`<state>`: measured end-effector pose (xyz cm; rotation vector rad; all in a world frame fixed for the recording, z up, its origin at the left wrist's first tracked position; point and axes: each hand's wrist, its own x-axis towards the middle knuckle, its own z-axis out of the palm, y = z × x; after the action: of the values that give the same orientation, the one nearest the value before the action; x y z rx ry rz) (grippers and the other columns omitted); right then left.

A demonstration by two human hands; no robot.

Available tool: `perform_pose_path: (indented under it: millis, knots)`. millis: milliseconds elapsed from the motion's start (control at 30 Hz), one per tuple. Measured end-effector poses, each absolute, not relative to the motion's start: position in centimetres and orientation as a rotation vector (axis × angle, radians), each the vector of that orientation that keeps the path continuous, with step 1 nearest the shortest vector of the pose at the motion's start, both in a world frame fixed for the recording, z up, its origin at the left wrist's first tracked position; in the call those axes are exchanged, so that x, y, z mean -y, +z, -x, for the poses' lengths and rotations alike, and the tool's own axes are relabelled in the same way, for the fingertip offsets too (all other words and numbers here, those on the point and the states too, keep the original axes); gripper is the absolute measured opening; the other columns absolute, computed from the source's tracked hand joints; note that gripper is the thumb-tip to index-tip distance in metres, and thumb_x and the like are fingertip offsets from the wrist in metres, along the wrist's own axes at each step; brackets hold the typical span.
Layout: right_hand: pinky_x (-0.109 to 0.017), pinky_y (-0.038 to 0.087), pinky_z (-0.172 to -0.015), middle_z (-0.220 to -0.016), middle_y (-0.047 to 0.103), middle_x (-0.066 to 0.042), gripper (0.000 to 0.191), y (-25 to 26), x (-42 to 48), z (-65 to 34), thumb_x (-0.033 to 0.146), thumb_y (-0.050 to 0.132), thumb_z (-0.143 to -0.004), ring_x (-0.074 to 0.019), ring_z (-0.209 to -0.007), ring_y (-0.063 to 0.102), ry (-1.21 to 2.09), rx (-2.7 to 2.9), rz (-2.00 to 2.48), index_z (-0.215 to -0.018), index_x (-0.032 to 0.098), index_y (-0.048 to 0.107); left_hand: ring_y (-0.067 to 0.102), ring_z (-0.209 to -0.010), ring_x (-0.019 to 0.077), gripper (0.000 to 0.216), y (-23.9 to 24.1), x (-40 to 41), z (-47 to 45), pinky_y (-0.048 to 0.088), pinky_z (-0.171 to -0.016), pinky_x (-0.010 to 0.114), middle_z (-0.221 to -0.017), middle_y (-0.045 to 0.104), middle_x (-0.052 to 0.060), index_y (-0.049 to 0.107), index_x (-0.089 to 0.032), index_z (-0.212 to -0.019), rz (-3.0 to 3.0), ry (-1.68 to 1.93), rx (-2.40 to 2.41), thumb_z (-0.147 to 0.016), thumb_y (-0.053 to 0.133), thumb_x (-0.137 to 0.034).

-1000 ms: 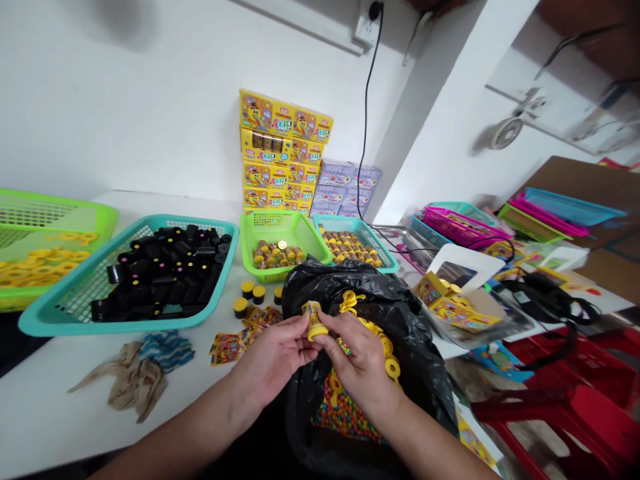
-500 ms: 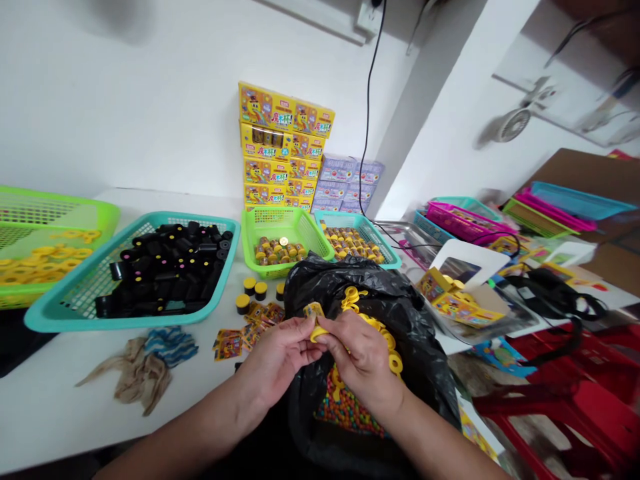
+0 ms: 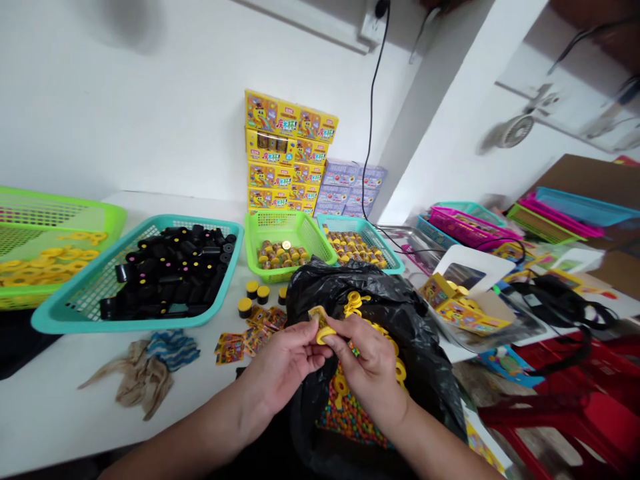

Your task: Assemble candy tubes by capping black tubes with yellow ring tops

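Your bag point(image 3: 420, 333) holds candies point(image 3: 345, 417) and ring pieces point(image 3: 354, 303); a jar point(image 3: 327, 333) is above it, between your left hand point(image 3: 285, 363) and right hand point(image 3: 373, 367). Left of it — cards point(image 3: 255, 337), cups point(image 3: 245, 307), cloths point(image 3: 143, 377), a basket point(image 3: 60, 322) of cylinders point(image 3: 173, 277). Behind it — two more baskets point(image 3: 290, 230), then stacked boxes point(image 3: 270, 117). Right of it, a tray point(image 3: 525, 321) bearing a carton point(image 3: 467, 319).

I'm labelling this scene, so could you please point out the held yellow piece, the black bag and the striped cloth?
Held yellow piece point(image 3: 326, 334): head view, curved side.
Black bag point(image 3: 425, 360): head view, right wall.
Striped cloth point(image 3: 174, 349): head view, middle.
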<state>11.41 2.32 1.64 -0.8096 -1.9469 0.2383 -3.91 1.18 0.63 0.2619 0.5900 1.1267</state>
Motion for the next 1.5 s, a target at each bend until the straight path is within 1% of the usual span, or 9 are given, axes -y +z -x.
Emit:
perform_pose_path:
  millis: [233,600,667,800,900,1000,1200,1367,1500]
  knots:
    - [-0.029,0.052,-0.062,-0.076,0.07,-0.003,0.017,1.4,-3.0,-11.7,0.016,0.062,-0.091,-0.016,-0.067,0.065,0.28,1.961,0.765,-0.104,0.021,0.071,0.065,-0.068,0.0132,0.017,0.2,-1.5,4.3,0.049,-0.068,0.024,-0.079,0.071,0.006,0.072,-0.011,-0.087,-0.321,1.099,-0.594,-0.076,0.078,-0.022]
    - [-0.023,0.05,-0.059,-0.072,0.067,0.001,0.016,1.3,-2.8,-11.7,0.018,0.056,-0.095,-0.0134,-0.064,0.064,0.489,1.944,0.828,-0.095,0.024,0.071,0.064,-0.052,0.0139,0.023,1.0,-2.1,5.1,0.042,-0.05,0.022,-0.069,0.069,0.003,0.059,-0.017,-0.08,-0.492,1.006,-0.672,-0.07,0.079,-0.024]
    - [-0.022,0.05,-0.059,-0.073,0.066,0.001,0.019,1.4,-2.9,-11.8,0.014,0.054,-0.095,-0.0132,-0.063,0.064,0.443,1.986,0.792,-0.101,0.025,0.068,0.062,-0.049,0.0137,0.025,1.4,-2.4,5.3,0.041,-0.049,0.022,-0.066,0.068,0.002,0.058,-0.017,-0.079,-0.536,0.984,-0.678,-0.068,0.079,-0.024]
    - [-0.026,0.053,-0.066,-0.083,0.065,-0.003,0.027,1.1,-3.3,-12.2,0.009,0.049,-0.095,-0.0161,-0.073,0.066,0.245,2.103,0.751,-0.115,0.024,0.06,0.06,-0.047,0.0123,0.031,2.0,-3.0,5.7,0.039,-0.046,0.022,-0.064,0.066,0.001,0.063,-0.018,-0.092,-0.58,0.984,-0.729,-0.068,0.079,-0.027]
    - [-0.03,0.054,-0.07,-0.086,0.063,-0.006,0.028,0.7,-3.5,-12.6,0.01,0.046,-0.096,-0.0186,-0.076,0.064,0.137,2.201,0.803,-0.12,0.02,0.055,0.058,-0.046,0.0103,0.027,2.0,-3.2,5.8,0.038,-0.044,0.02,-0.064,0.066,0.002,0.063,-0.016,-0.085,-0.639,0.984,-0.749,-0.069,0.079,-0.03]
    - [-0.032,0.054,-0.067,-0.084,0.062,-0.007,0.022,0.5,-3.4,-12.7,0.011,0.046,-0.095,-0.0197,-0.073,0.063,0.008,2.26,0.834,-0.114,0.018,0.054,0.057,-0.045,0.01,0.027,1.9,-3.2,5.9,0.037,-0.043,0.019,-0.062,0.065,0.002,0.058,-0.017,-0.075,-0.7,0.958,-0.758,-0.069,0.079,-0.032]
    - [-0.031,0.054,-0.059,-0.077,0.062,-0.007,0.012,0.6,-3.2,-12.3,0.015,0.045,-0.095,-0.0204,-0.066,0.063,-0.225,2.226,0.838,-0.102,0.019,0.054,0.052,-0.038,0.01,0.031,2.9,-3.4,5.8,0.032,-0.036,0.019,-0.059,0.067,0.001,0.053,-0.019,-0.074,-0.818,0.849,-0.854,-0.062,0.08,-0.029]
    - [-0.027,0.057,-0.059,-0.082,0.068,-0.008,0.018,0.6,-3.8,-13.6,0.023,0.046,-0.097,-0.0188,-0.067,0.069,-0.208,2.131,0.892,-0.113,0.018,0.054,0.049,-0.037,0.0089,0.034,5.3,-6.8,7.4,0.033,-0.035,0.02,-0.059,0.066,0.001,0.052,-0.019,-0.07,-0.978,0.805,-0.905,-0.062,0.081,-0.035]
    - [-0.02,0.058,-0.062,-0.084,0.071,-0.004,0.021,0.6,-4.7,-14.6,0.03,0.051,-0.098,-0.0151,-0.068,0.072,-0.005,2.152,1.036,-0.117,0.021,0.054,0.055,-0.043,0.0087,0.033,7.1,-14.6,10.2,0.038,-0.039,0.02,-0.072,0.07,0.001,0.054,-0.018,-0.081,-1.367,0.856,-1.334,-0.077,0.072,-0.045]
